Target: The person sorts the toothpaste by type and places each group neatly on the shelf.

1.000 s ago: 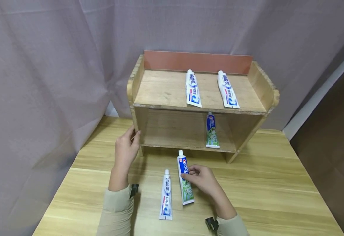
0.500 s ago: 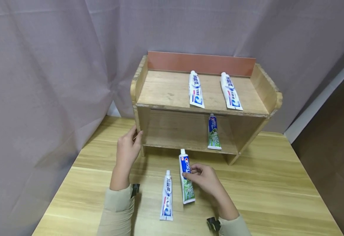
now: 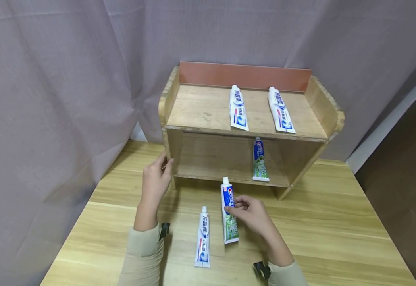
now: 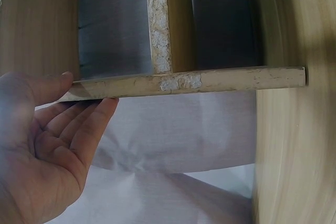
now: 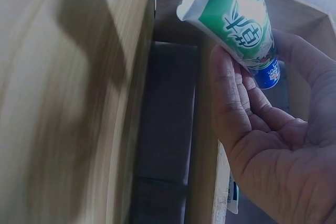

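My right hand pinches a blue-and-green toothpaste tube between thumb and fingers, cap pointing away, over the table in front of the wooden shelf. In the right wrist view the fingers lie along one side of that tube. My left hand grips the shelf's left side panel; the left wrist view shows the thumb on one face of the panel and fingers on the other. Between my forearms a white toothpaste tube lies on the table.
Two white toothpaste tubes lie on the upper board, centre and right. Another blue-and-green tube lies on the lower board, towards the right. A grey curtain hangs behind, and a brown surface stands at the right.
My right hand has carried the blue-and-green tube slightly forward and right, towards the shelf. The left hand keeps its hold on the side panel. The head view has shifted a little.
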`<action>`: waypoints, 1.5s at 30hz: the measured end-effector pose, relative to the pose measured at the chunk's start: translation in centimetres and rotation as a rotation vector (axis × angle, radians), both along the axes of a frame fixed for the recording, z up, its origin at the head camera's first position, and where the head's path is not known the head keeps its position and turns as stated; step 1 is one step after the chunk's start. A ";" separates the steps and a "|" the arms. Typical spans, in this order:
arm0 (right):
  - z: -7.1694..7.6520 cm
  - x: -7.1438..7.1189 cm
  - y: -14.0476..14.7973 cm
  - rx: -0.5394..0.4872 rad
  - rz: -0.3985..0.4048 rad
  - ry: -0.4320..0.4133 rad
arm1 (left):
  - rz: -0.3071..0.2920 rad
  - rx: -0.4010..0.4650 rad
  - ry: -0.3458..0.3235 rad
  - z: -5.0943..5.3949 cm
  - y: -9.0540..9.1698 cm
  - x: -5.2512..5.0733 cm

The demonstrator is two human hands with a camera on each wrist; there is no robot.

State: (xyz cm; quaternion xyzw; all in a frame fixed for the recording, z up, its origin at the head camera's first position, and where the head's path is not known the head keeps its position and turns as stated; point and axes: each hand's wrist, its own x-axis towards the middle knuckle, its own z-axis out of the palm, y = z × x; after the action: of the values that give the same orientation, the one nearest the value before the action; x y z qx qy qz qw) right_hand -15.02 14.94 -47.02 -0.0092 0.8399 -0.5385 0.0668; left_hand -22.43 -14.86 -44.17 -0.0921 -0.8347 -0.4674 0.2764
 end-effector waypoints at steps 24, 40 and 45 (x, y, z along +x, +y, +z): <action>1.1 -0.9 0.2 0.048 0.010 0.053 | 0.004 -0.015 -0.011 0.0 -0.1 -0.1; 1.6 -1.6 0.3 0.069 0.010 0.079 | 0.002 -0.003 -0.019 0.1 0.0 -0.1; 1.8 -1.8 0.3 0.075 0.007 0.075 | -0.001 -0.005 -0.021 0.1 -0.1 -0.1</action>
State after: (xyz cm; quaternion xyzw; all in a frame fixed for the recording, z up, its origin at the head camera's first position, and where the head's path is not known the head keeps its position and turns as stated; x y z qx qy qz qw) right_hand -16.86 15.28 -45.22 -0.0298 0.8615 -0.5055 0.0373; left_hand -22.48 -14.92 -44.11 -0.0885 -0.8386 -0.4664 0.2673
